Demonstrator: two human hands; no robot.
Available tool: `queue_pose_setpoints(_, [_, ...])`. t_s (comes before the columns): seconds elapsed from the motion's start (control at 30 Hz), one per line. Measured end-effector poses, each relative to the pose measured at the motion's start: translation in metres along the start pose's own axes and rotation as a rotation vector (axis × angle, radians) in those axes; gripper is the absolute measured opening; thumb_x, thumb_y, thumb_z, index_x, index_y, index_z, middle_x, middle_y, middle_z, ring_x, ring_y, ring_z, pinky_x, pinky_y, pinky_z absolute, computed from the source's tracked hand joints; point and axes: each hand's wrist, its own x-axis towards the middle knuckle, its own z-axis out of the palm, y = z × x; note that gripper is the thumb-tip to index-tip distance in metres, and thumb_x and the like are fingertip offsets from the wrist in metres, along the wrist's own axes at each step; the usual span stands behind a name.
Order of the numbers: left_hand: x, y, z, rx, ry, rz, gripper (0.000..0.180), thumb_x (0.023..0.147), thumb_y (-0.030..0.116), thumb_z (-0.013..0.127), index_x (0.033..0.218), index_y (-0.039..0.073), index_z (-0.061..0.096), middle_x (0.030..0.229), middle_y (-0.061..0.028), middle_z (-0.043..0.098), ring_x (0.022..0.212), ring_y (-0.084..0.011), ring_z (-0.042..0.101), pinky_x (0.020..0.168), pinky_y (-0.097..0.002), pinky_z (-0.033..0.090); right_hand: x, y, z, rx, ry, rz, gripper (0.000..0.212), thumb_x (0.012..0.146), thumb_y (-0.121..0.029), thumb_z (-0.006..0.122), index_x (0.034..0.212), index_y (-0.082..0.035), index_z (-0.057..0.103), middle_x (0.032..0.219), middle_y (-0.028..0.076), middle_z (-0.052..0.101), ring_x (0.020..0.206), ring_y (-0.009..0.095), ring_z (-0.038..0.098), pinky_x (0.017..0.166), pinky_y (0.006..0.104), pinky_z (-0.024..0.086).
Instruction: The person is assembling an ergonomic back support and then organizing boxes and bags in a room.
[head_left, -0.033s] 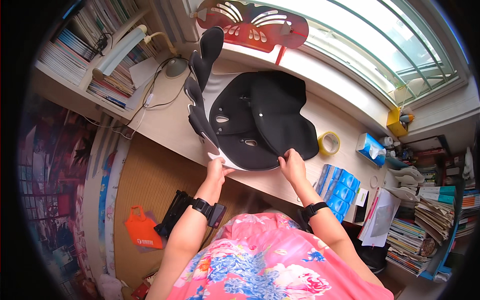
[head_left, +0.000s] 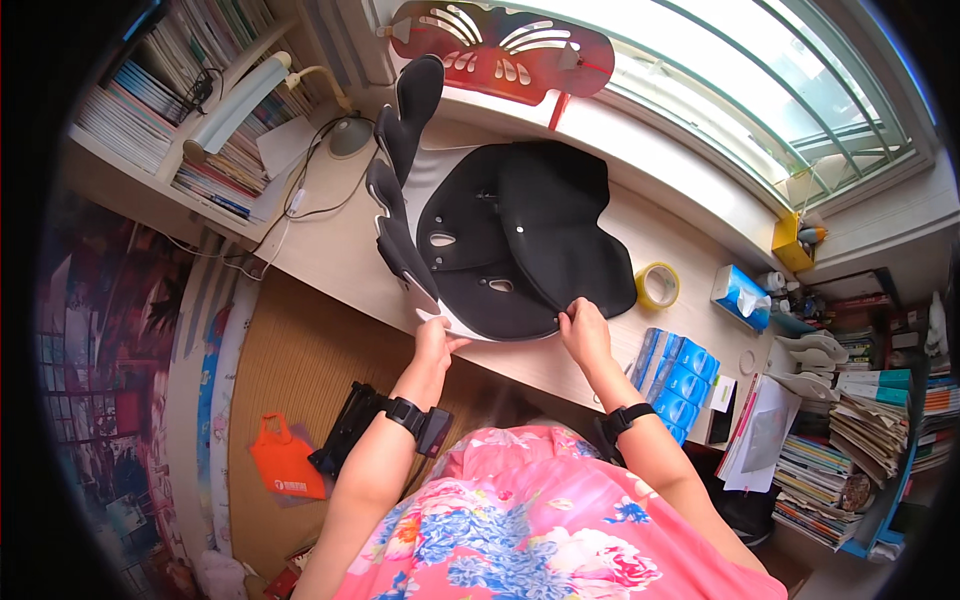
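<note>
A moulded seat shell, white with black padding, lies on the desk in front of me. Its lobed side section rises along the left, and a loose-looking black pad flap covers its right part. My left hand is closed on the white rim at the near left corner. With thumb and fingers, my right hand pinches the near edge of the black padding. Slots and small studs show in the padding between the hands. The shell's underside is hidden.
Right of the seat are a tape roll, blue tissue packs and a tissue box. A lamp with cables stands at the left. Behind, a red cut-out panel leans by the window. An orange bag lies on the floor.
</note>
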Motion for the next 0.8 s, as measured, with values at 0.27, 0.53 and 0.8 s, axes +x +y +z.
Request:
queue_pose_setpoints(0.27, [-0.016, -0.02, 0.027, -0.144, 0.013, -0.069, 0.033, 0.08, 0.0, 0.044, 0.111, -0.008, 0.047, 0.106, -0.0204, 0.057, 0.094, -0.0354, 0.063, 0.077, -0.0472, 0.058, -0.02, -0.061, 0.024, 0.064, -0.093, -0.195, 0.011, 0.076, -0.01, 0.062, 0.081, -0.003, 0.056, 0.075, 0.018, 0.063, 0.069, 0.036, 0.063, 0.064, 0.045, 0.051])
queue_pose_setpoints(0.53, [-0.038, -0.014, -0.042, 0.047, -0.011, -0.028, 0.053, 0.07, -0.004, 0.048, 0.123, -0.001, 0.046, 0.103, -0.0139, 0.058, 0.086, -0.03, 0.063, 0.066, -0.0427, 0.057, 0.049, -0.089, -0.015, 0.204, -0.216, -0.235, 0.017, 0.084, -0.019, 0.063, 0.093, -0.005, 0.06, 0.092, 0.012, 0.063, 0.092, 0.031, 0.06, 0.08, 0.0395, 0.048])
queue_pose_setpoints(0.8, [-0.063, -0.022, -0.088, -0.014, -0.13, -0.08, 0.057, 0.071, -0.002, 0.051, 0.127, 0.002, 0.043, 0.111, -0.0136, 0.055, 0.092, -0.0303, 0.062, 0.069, -0.0442, 0.058, 0.183, 0.042, -0.006, -0.077, -0.233, 0.262, 0.038, 0.094, -0.034, 0.054, 0.122, -0.008, 0.059, 0.11, 0.016, 0.065, 0.107, 0.032, 0.06, 0.094, 0.0426, 0.044])
